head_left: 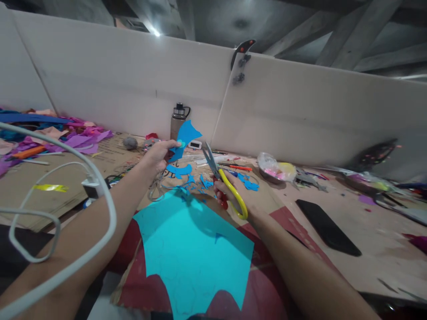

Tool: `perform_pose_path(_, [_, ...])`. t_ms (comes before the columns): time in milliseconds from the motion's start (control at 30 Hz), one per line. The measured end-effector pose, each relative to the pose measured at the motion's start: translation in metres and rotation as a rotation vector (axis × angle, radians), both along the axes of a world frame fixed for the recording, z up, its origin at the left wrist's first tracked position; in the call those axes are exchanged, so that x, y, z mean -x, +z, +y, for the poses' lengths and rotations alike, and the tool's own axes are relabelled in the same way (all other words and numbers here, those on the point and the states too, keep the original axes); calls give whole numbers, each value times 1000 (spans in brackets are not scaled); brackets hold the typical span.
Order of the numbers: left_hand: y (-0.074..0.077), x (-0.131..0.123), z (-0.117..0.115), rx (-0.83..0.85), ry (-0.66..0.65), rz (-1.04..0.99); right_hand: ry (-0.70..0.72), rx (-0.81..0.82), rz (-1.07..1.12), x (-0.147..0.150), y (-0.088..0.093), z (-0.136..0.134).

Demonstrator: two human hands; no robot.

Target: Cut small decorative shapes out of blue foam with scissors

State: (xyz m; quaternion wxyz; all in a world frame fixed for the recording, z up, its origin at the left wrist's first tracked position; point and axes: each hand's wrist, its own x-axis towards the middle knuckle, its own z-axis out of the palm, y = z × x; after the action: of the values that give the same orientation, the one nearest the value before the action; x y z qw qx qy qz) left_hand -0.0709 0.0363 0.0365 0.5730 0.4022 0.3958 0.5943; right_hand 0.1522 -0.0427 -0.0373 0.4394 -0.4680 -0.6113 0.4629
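Observation:
Pinched in the fingers of my left hand (161, 154) is a small blue paper piece (188, 132) with curved edges, raised above the table. My right hand (230, 186) grips a pair of scissors (236, 195) with a yellow and a red handle. Their blades point up and away, slightly parted, to the right of the piece and apart from it. A large turquoise sheet (196, 249) with scalloped cut edges lies below both hands. Blue offcuts (207, 181) are scattered just beyond it.
A red and brown cardboard (147, 293) lies under the sheet. A black phone (327, 226) and a bowl (275, 175) are at right; a bottle (178, 120) stands by the white partition (126, 75). A white cable (108, 200) loops across the left. Colourful scraps (83, 140) lie far left.

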Motion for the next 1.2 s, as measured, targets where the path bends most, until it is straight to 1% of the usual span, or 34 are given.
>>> perform_pose_path(67, [-1,-4,-2,39,-41,12,6,3,-24,-2,3,-3])
perform_pose_path(167, [-7,-11,-4,78,-133,57,21,-43,-118,-2,11,-11])
perform_pose_path(267, [-15,-17,-4,31,-216,100,40,-62,-190,-1,18,-16])
perform_pose_path(333, [-20,-20,-5,-8,-250,123,33,-55,-184,-1,20,-17])
perform_pose_path(433, [-23,-23,-6,-37,-268,162,33,-32,-148,-1,17,-16])
perform_pose_path(567, [-24,-24,-7,-46,-282,174,30,-32,-125,-2,9,-14])
perform_pose_path(667, [-23,-25,-7,-40,-276,180,28,-24,-103,-3,5,-12])
perform_pose_path(900, [-18,-28,-14,-15,-286,155,13,64,-54,-4,1,-13])
perform_pose_path(1033, [-16,-28,-17,-15,-325,129,5,129,-37,-3,2,-13])
perform_pose_path(1200, [-17,-28,-16,-25,-317,125,-1,192,-6,1,9,-17])
